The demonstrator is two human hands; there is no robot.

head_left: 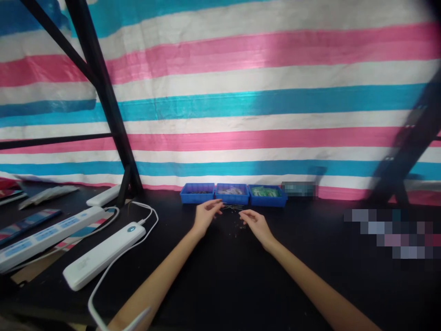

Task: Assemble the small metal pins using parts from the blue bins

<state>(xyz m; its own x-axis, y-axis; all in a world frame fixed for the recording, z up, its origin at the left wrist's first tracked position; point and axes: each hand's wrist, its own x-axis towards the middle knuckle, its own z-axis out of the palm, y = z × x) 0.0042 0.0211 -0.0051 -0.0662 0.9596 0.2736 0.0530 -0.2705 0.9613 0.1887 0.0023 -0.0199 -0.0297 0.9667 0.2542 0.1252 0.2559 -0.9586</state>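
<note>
My left hand [206, 214] is over the black table in front of the blue bins, its fingers pinched together; whatever they hold is too small to make out. Facing it from the right, my right hand [255, 224] also has thumb and fingertips together on something too small to name. Thin metal pins [233, 207] lie between and just behind my hands. Small bits are scattered on the table nearer to me. Three blue bins stand in a row behind: the left bin [197, 198] with dark pieces, the middle bin [232, 199] with pale pieces, the right bin [268, 201] with green packets.
On the left lie a white power bank [103, 255] with a white cable [113, 265], and a white power strip [48, 236]. A black metal frame post [110, 110] rises behind them. A striped sheet [241, 101] hangs behind the black table [220, 280].
</note>
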